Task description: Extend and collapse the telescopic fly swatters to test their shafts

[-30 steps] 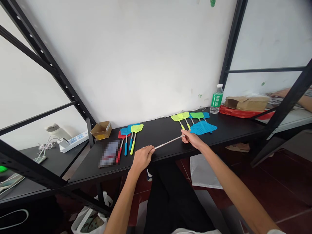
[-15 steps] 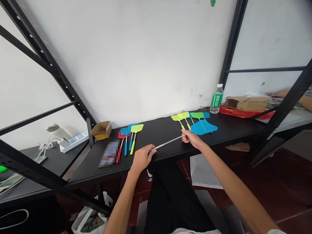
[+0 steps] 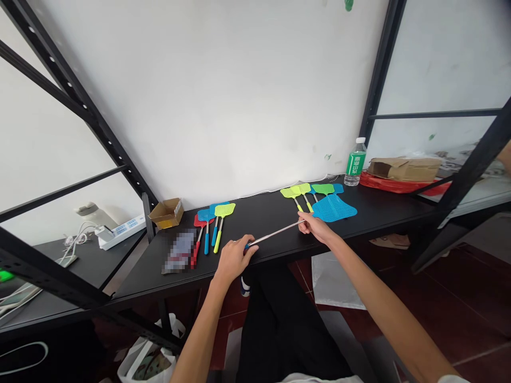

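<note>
Between my two hands stretches a blue fly swatter (image 3: pixel 334 208) with a long, thin metal shaft. My left hand (image 3: pixel 235 258) is closed around its blue handle, most of which the fingers cover. My right hand (image 3: pixel 313 226) pinches the shaft close to the blue mesh head, which points right. Behind the right hand lie several fly swatters, among them a yellow-green one (image 3: pixel 289 193) and a green one (image 3: pixel 323 189). Left of my left hand, another group lies side by side: a yellow-green swatter (image 3: pixel 224 210), blue ones (image 3: pixel 206 215) and a red one (image 3: pixel 198 239).
The swatters rest on a black shelf table (image 3: pixel 255 210) against a white wall. A small cardboard box (image 3: pixel 166 214) and a pixelated item (image 3: pixel 179 252) are at left. A water bottle (image 3: pixel 355 161) stands at right, near a carton (image 3: pixel 405 169). A power strip (image 3: pixel 123 232) lies beyond the left post.
My hands and the blue swatter stay almost in place; the left fingers have shifted slightly on the handle. At the far right, another person's arm has mostly moved out of view.
</note>
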Available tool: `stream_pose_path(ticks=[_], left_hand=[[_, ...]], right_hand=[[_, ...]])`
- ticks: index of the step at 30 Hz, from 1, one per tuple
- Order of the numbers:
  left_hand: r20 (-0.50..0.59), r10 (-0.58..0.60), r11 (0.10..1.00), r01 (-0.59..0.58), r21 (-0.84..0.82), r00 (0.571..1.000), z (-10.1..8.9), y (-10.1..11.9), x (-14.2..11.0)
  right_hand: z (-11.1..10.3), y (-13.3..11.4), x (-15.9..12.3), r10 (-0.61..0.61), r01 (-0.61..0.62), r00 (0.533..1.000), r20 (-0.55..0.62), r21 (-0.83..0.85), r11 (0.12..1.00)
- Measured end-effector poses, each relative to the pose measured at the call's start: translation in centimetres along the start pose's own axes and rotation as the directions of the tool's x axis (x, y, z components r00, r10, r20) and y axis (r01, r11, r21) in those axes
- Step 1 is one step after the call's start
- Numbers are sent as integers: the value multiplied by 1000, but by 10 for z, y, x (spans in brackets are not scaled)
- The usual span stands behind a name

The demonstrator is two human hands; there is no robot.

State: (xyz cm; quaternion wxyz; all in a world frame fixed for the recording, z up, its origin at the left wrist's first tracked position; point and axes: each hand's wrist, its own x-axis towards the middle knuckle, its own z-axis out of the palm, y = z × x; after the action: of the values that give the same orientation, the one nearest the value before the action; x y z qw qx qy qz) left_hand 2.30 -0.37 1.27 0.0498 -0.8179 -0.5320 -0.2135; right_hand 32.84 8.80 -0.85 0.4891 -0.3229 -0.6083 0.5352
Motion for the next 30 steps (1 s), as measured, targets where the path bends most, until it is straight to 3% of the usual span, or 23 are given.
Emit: stream_pose_path(ticks=[9,21,30], left_hand=[[-31,43,999,-44,-14,999,5,-5,0],[-19,-10,1000,9,-14,1000,2,-1,-1],[-17,43,999,-43,-14,999,7,-7,1]], right_hand=[[1,-1,0,-10,10,1000,11,-22,1000],[-2,4,1,23,-23,1000,-14,0,1000],[1,0,0,5,-5,1000,7,-10,1000]])
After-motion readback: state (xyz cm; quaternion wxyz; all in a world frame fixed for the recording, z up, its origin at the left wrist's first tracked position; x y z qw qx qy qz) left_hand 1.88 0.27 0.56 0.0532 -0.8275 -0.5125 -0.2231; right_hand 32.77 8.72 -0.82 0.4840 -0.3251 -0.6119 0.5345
